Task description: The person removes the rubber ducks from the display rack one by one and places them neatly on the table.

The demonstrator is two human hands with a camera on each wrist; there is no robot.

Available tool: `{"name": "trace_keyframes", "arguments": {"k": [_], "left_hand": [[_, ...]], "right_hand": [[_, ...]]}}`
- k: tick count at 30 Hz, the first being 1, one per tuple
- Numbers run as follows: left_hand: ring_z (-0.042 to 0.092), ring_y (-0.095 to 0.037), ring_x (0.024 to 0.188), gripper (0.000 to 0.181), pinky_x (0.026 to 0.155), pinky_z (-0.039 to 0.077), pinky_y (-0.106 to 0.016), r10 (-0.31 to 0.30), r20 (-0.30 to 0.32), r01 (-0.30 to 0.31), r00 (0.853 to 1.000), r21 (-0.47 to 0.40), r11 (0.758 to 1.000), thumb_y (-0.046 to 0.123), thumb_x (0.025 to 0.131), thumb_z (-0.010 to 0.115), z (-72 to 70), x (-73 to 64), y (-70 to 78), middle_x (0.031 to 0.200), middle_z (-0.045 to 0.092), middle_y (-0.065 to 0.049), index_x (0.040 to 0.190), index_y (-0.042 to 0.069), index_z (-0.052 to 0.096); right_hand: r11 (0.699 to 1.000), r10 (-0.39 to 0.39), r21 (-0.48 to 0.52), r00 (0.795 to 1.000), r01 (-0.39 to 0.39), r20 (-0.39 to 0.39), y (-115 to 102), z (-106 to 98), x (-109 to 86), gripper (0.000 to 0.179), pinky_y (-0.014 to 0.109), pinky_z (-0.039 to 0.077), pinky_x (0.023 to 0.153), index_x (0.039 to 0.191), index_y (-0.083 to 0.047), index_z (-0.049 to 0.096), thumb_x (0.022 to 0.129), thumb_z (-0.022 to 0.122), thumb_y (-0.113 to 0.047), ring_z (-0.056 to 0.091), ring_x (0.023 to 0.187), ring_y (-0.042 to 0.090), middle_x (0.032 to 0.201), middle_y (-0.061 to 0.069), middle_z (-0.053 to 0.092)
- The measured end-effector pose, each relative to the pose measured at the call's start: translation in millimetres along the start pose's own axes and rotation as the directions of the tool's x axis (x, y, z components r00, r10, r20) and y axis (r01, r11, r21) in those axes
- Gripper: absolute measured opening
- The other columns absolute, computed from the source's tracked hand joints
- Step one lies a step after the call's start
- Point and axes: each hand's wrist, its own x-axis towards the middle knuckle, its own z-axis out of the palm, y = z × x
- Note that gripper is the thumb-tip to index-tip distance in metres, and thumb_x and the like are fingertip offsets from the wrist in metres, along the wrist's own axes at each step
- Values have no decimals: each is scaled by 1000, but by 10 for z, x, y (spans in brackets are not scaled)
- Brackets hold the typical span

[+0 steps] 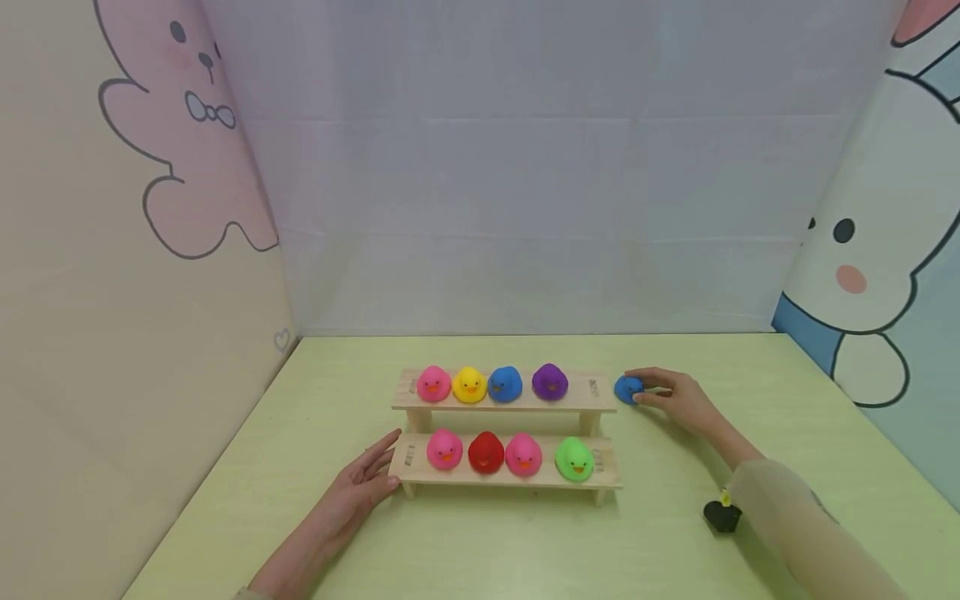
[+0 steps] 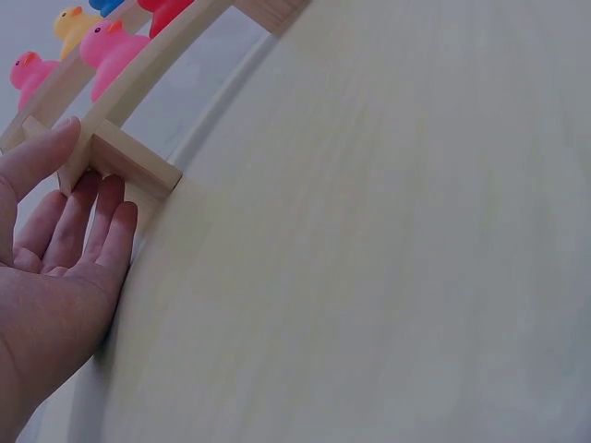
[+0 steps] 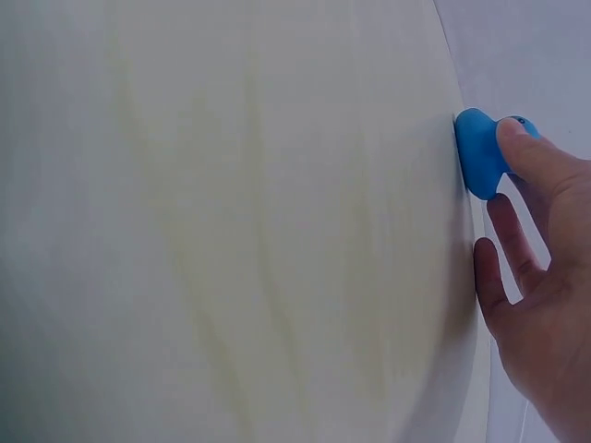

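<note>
A two-tier wooden stand (image 1: 504,477) holds rubber ducks in two rows. On the upper tier sit a pink duck (image 1: 433,384), a yellow duck (image 1: 470,385), a blue duck (image 1: 506,384) and a purple duck (image 1: 550,382). The lower tier carries two pink ducks, a red duck (image 1: 486,453) between them, and a green duck (image 1: 574,459). My left hand (image 1: 358,490) holds the lower tier's left end between thumb and fingers. Right of the upper tier, my right hand (image 1: 678,402) pinches another blue duck (image 3: 478,152) close to the tabletop.
A small black object (image 1: 722,517) with a yellow bit lies on the pale green table (image 1: 487,550), beside the right sleeve (image 1: 787,508). A white cloth wall (image 1: 540,250) stands behind the table, with cartoon-printed panels at both sides.
</note>
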Motion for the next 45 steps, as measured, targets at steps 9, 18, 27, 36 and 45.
{"name": "trace_keyframes", "arguments": {"k": [9, 18, 27, 36, 45], "left_hand": [[45, -26, 125, 69, 99, 37, -30, -13, -12, 13, 1000, -2, 1000, 1, 89, 62, 9, 6, 9, 145, 33, -19, 150, 16, 32], [44, -25, 125, 71, 99, 37, -29, -17, -6, 17, 1000, 0, 1000, 1, 89, 62, -3, 9, 2, 147, 31, -19, 151, 15, 30], [43, -24, 126, 72, 99, 37, -28, -24, -8, 24, 1000, 11, 1000, 3, 89, 62, 13, -17, 24, 148, 29, -19, 151, 16, 29], [44, -25, 126, 72, 99, 37, -28, -25, -4, 25, 1000, 1, 1000, 2, 90, 62, 13, -17, 24, 148, 29, -19, 151, 16, 29], [42, -26, 127, 71, 99, 37, -27, -22, 25, 22, 999, -2, 1000, 1, 91, 60, 15, -23, 38, 149, 28, -19, 152, 16, 26]], "right_hand": [[998, -15, -56, 1000, 13, -26, -40, -16, -19, 46, 50, 48, 86, 132, 0, 55, 89, 68, -11, 53, 108, 38, 129, 20, 55], [995, -68, -78, 997, 66, -22, -111, -124, 10, 55, 55, 44, 86, 136, -5, 51, 86, 72, -15, 51, 112, 39, 134, 16, 52], [989, -103, -106, 995, 102, -4, -220, -213, 42, 54, 58, 42, 88, 137, -6, 49, 87, 71, -13, 50, 113, 40, 135, 17, 50], [986, -103, -135, 993, 94, -64, -426, -194, 65, 52, 54, 45, 86, 134, -4, 53, 87, 71, -14, 53, 110, 36, 131, 16, 54], [975, -197, -133, 968, 177, -158, -747, -166, 40, 48, 44, 46, 85, 132, -8, 56, 87, 71, -15, 55, 107, 30, 125, 10, 59]]}}
